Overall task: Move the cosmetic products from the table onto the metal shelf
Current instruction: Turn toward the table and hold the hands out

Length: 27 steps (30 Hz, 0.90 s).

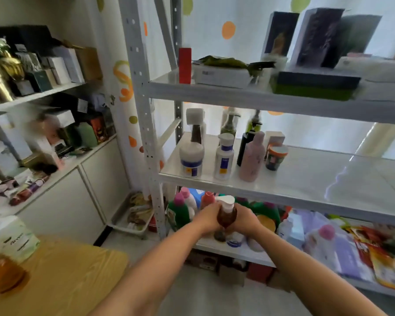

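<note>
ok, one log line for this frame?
carry | left hand + right hand grip pump bottle | in front of shelf | box, jar on table

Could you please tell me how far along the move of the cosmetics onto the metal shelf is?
Done: bottles and jars, including a pink bottle, stand on the middle tier of the metal shelf. In hand: the left hand and right hand together hold a brown pump bottle in front of the shelf. Left: a white-green carton and an amber container sit on the table.
</note>
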Tool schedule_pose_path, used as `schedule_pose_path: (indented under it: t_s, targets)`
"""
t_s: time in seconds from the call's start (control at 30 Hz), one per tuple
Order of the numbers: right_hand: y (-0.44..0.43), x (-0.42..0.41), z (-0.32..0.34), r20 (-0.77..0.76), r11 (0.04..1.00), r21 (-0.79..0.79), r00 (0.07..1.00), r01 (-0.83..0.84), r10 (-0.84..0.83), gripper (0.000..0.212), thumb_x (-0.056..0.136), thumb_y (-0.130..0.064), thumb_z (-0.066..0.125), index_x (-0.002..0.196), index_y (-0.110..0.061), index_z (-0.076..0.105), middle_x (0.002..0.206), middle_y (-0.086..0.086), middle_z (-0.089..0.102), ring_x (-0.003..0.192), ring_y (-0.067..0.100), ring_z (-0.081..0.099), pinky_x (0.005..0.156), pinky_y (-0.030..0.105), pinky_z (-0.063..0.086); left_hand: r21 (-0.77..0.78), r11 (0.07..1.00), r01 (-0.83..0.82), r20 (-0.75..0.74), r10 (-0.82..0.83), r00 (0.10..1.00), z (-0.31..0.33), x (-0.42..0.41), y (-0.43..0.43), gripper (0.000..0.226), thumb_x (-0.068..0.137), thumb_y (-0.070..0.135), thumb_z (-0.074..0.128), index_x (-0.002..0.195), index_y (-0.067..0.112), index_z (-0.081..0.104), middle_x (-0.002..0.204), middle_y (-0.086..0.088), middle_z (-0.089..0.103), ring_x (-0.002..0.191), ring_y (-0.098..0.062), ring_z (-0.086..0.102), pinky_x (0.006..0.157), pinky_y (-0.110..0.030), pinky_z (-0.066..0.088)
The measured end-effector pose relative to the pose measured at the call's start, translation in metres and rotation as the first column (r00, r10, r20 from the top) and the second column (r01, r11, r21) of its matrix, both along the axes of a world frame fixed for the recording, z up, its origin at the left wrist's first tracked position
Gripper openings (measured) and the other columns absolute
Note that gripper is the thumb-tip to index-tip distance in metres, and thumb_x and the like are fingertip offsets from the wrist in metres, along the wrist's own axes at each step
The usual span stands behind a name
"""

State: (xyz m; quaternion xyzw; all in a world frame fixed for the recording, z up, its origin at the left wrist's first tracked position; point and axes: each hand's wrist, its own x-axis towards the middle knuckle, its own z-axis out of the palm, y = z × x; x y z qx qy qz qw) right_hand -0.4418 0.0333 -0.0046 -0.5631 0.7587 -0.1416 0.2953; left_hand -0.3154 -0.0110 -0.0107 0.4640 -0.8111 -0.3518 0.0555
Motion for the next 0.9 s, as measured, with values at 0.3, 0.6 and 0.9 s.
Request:
schedule_pose_path:
  t_s: [0.3, 0.6, 0.9]
  targets:
    - [0.044, -0.141, 0.028, -0.104, 0.993, -0.111, 0.993, 0.05, -0.061, 0.05, 0.074, -0.023, 0.073, 0.121, -0.016, 0.056, 0.119, 0.005, 0.064, 0.111, 0.022, 0.059, 0.088, 0.029, 0.043, 0.065, 0.996, 0.06, -0.134, -0.051, 0.99, 0.019, -0.153, 0.03, 0.046, 0.086, 0.03, 0.065, 0.128, 0.015, 0.054, 0.125, -0.008, 0.06, 0.118, -0.022, 0.056, 0.098, -0.026, 0.041]
    - [0.017, -0.193, 0.043, -0.057, 0.955, -0.281, 0.991, 0.098, -0.119, 0.062, 0.075, -0.02, 0.075, 0.129, -0.017, 0.044, 0.122, 0.009, 0.062, 0.11, 0.028, 0.059, 0.094, 0.039, 0.047, -0.007, 0.999, -0.034, -0.195, 0.032, 0.98, 0.034, -0.218, -0.002, 0.073, 0.074, 0.019, 0.075, 0.136, 0.014, 0.038, 0.13, -0.011, 0.052, 0.122, -0.028, 0.052, 0.105, -0.044, 0.044]
    - [-0.033, -0.222, 0.048, -0.04, 0.944, -0.324, 0.997, 0.056, -0.073, 0.07, 0.081, -0.017, 0.07, 0.139, -0.018, 0.031, 0.132, 0.013, 0.054, 0.12, 0.032, 0.054, 0.101, 0.046, 0.045, 0.008, 0.997, -0.076, -0.2, 0.076, 0.977, 0.0, -0.268, -0.084, 0.083, 0.061, 0.032, 0.07, 0.135, 0.029, 0.032, 0.122, -0.008, 0.052, 0.115, -0.028, 0.054, 0.101, -0.048, 0.046]
